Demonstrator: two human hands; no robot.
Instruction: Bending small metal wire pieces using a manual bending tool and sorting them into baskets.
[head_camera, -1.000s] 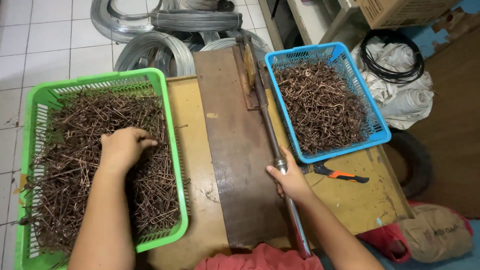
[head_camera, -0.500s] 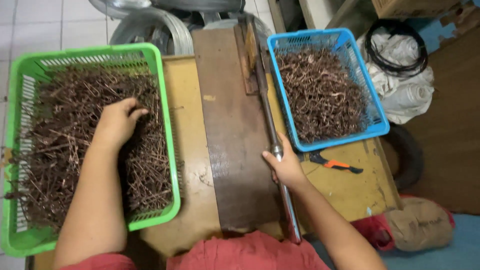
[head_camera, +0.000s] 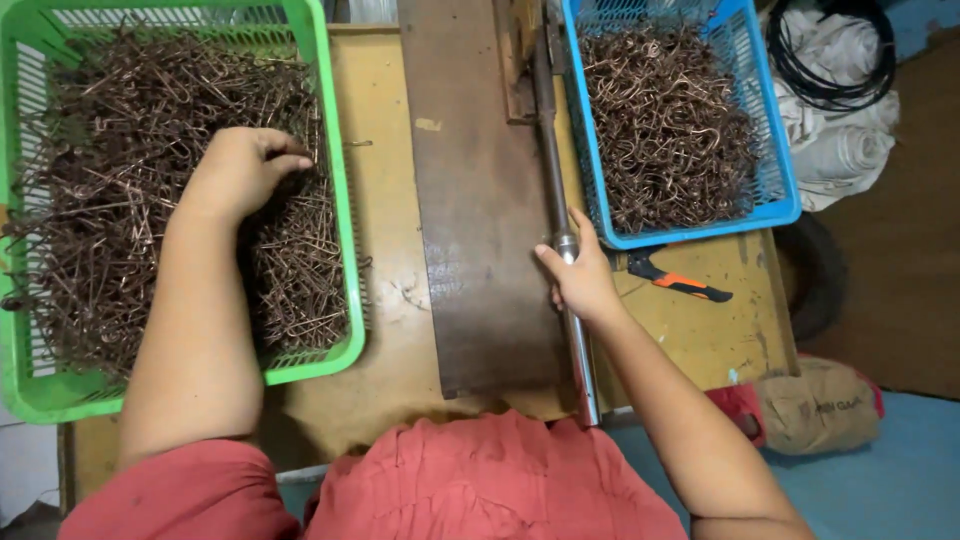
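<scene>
Left hand: the left hand (head_camera: 240, 170) is down in the green basket (head_camera: 338, 200), palm down, fingers curled into the heap of wire pieces (head_camera: 120, 180); fingertips are buried, so whether a piece is pinched cannot be told.
Right hand: the right hand (head_camera: 583, 280) is wrapped around the metal lever bar (head_camera: 560, 200), thumb across its top, fingers underneath, grip closed on the bar near a bright collar.
Lever bar: long round steel rod, running from the top of the view down toward the person, along the right edge of the dark plate (head_camera: 480, 200); its near end lies just above the red shirt (head_camera: 500, 480).
Dark plate: flat, rust-brown slab lying lengthwise on the yellowish workbench (head_camera: 390, 300), between the two baskets.
Green basket: left side of the bench, full of thin brown wire pieces, mostly straight or lightly bent, tangled.
Blue basket: the blue basket (head_camera: 775, 150) sits right of the bar, touching or just beside it; it holds bent wire hooks (head_camera: 665, 130), piled.
Pliers: orange-and-black handled pliers (head_camera: 680, 283) lie on the bench just below the blue basket, near the right hand, untouched.
Surroundings: black cable coil (head_camera: 830, 60) on white cloth at top right; tan sack (head_camera: 820, 405) on the floor at lower right.
</scene>
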